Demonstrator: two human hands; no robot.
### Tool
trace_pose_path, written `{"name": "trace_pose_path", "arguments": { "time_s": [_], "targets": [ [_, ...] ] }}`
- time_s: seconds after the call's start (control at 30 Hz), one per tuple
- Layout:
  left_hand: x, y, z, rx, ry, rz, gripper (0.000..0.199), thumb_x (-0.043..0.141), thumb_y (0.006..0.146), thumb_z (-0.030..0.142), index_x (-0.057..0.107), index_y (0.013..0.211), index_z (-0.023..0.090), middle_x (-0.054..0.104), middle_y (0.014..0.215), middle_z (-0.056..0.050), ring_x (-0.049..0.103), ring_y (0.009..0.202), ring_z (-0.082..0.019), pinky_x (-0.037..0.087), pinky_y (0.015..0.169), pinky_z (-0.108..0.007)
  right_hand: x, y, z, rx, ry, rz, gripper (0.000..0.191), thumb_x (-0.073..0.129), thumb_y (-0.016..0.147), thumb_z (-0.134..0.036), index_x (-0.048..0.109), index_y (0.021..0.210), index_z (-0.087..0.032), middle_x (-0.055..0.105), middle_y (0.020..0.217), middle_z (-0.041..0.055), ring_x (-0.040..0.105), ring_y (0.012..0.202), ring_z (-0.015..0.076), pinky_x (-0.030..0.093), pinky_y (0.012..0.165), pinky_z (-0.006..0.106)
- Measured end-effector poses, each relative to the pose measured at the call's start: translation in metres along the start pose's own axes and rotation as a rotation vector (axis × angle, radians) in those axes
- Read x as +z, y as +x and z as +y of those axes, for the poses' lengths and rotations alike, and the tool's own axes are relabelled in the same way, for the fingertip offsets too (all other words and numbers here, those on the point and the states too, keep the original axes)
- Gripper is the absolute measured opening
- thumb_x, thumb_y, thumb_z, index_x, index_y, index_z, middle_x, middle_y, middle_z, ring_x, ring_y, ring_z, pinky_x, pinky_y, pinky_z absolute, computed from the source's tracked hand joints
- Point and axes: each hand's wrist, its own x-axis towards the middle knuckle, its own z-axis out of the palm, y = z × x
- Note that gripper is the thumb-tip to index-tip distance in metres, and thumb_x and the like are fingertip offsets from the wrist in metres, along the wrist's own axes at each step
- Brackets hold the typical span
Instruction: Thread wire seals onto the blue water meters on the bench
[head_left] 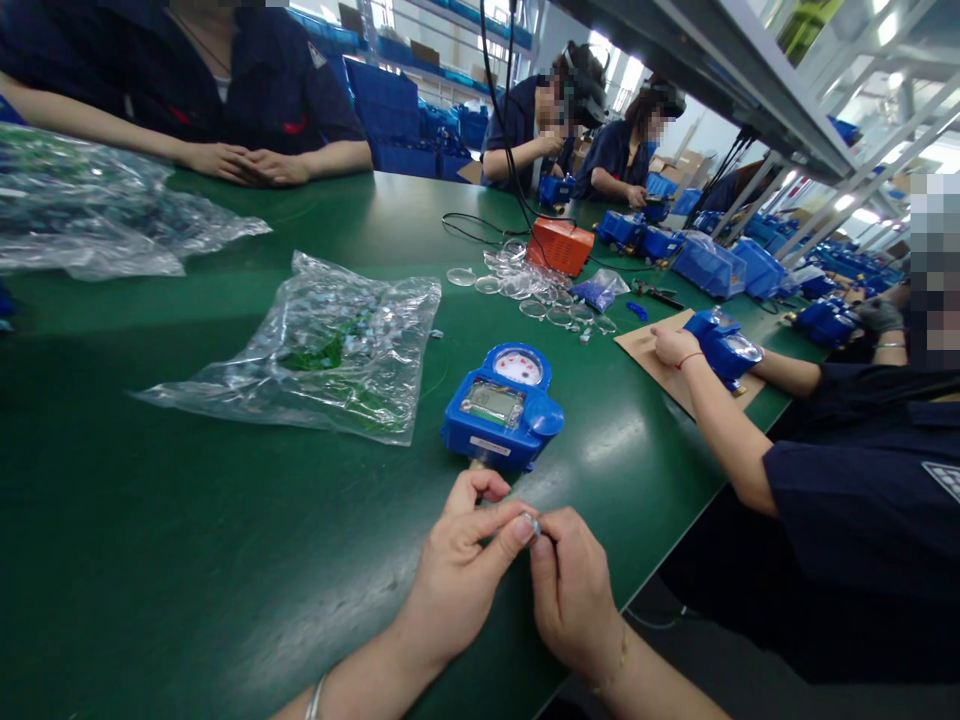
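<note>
Both my hands are together over the green table, just in front of a blue water meter. My left hand pinches a small pale grey-blue piece between thumb and forefinger. From the other side, my right hand closes its fingertips on the same piece; most of it is hidden by the fingers. The meter lies face up, with a round dial at the top, a small display and a blue round cap beside it. Left of it lies a clear plastic bag holding small grey-blue and green bits.
A second bag lies far left, before a seated person's folded hands. Clear rings lie beside an orange box with cables. At right, a co-worker's hands hold another blue meter over cardboard.
</note>
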Motion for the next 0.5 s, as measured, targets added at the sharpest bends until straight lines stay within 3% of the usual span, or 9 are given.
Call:
{"name": "trace_pose_path", "arguments": {
  "time_s": [0.07, 0.17, 0.2, 0.27, 0.33, 0.4, 0.43, 0.5],
  "targets": [
    [0.001, 0.001, 0.001, 0.008, -0.007, -0.044, 0.023, 0.049, 0.087, 0.028, 0.069, 0.080, 0.020, 0.043, 0.093, -0.003, 0.047, 0.096, -0.017, 0.036, 0.090, -0.025, 0.002, 0.002, 0.000, 0.086, 0.073, -0.027, 0.021, 0.039, 0.090, -0.026, 0.053, 0.076, -0.017, 0.053, 0.069, 0.0027, 0.048, 0.065, 0.0138, 0.036, 0.063, 0.027],
    [0.000, 0.002, 0.002, 0.034, -0.009, -0.053, 0.028, 0.047, 0.088, 0.028, 0.068, 0.071, 0.018, 0.043, 0.088, -0.003, 0.047, 0.091, -0.016, 0.037, 0.086, -0.023, 0.005, 0.004, -0.003, 0.401, 0.380, -0.175, 0.033, 0.026, 0.094, -0.031, 0.037, 0.064, -0.020, 0.032, 0.047, -0.0058, 0.032, 0.043, 0.0102, 0.031, 0.046, 0.023],
    [0.000, 0.002, 0.002, 0.037, -0.008, -0.041, 0.029, 0.047, 0.088, 0.028, 0.067, 0.070, 0.018, 0.043, 0.087, -0.003, 0.047, 0.090, -0.015, 0.038, 0.085, -0.022, 0.005, 0.004, -0.004, 0.441, 0.417, -0.202, 0.034, 0.024, 0.094, -0.031, 0.036, 0.065, -0.020, 0.030, 0.047, -0.0064, 0.030, 0.042, 0.0099, 0.030, 0.045, 0.023],
    [0.000, 0.001, 0.001, 0.032, -0.011, -0.010, 0.027, 0.048, 0.087, 0.029, 0.067, 0.072, 0.018, 0.043, 0.086, -0.002, 0.048, 0.088, -0.014, 0.038, 0.084, -0.022, 0.004, 0.003, -0.003, 0.339, 0.279, -0.148, 0.028, 0.029, 0.094, -0.031, 0.044, 0.073, -0.019, 0.043, 0.056, -0.0028, 0.041, 0.051, 0.0113, 0.036, 0.052, 0.024],
    [0.001, 0.000, 0.000, 0.013, -0.015, 0.009, 0.024, 0.050, 0.087, 0.030, 0.068, 0.076, 0.019, 0.043, 0.087, -0.002, 0.048, 0.087, -0.014, 0.038, 0.083, -0.022, 0.003, 0.000, 0.000, 0.088, -0.011, -0.029, 0.017, 0.037, 0.092, -0.026, 0.051, 0.088, -0.017, 0.055, 0.077, 0.0041, 0.050, 0.070, 0.0148, 0.040, 0.065, 0.028],
    [0.003, -0.001, -0.001, -0.003, -0.024, 0.016, 0.023, 0.050, 0.086, 0.031, 0.068, 0.078, 0.019, 0.043, 0.087, -0.002, 0.048, 0.087, -0.015, 0.039, 0.083, -0.022, 0.004, -0.002, 0.005, -0.124, -0.227, 0.043, 0.015, 0.040, 0.090, -0.021, 0.053, 0.097, -0.017, 0.057, 0.084, 0.0066, 0.051, 0.077, 0.0173, 0.039, 0.071, 0.031],
    [0.003, -0.001, -0.001, -0.007, -0.025, 0.015, 0.024, 0.050, 0.086, 0.031, 0.068, 0.078, 0.019, 0.043, 0.087, -0.002, 0.048, 0.086, -0.015, 0.039, 0.083, -0.022, 0.005, -0.003, 0.007, -0.164, -0.260, 0.051, 0.015, 0.039, 0.089, -0.021, 0.053, 0.094, -0.017, 0.056, 0.081, 0.0063, 0.051, 0.075, 0.0173, 0.038, 0.069, 0.031],
    [0.004, -0.002, -0.001, 0.000, -0.019, 0.003, 0.025, 0.049, 0.087, 0.031, 0.068, 0.076, 0.018, 0.043, 0.087, -0.002, 0.048, 0.086, -0.015, 0.039, 0.082, -0.022, 0.009, -0.001, 0.008, -0.059, -0.142, 0.034, 0.019, 0.038, 0.090, -0.024, 0.051, 0.080, -0.017, 0.051, 0.068, 0.0030, 0.047, 0.063, 0.0148, 0.037, 0.061, 0.028]
  ]
}}
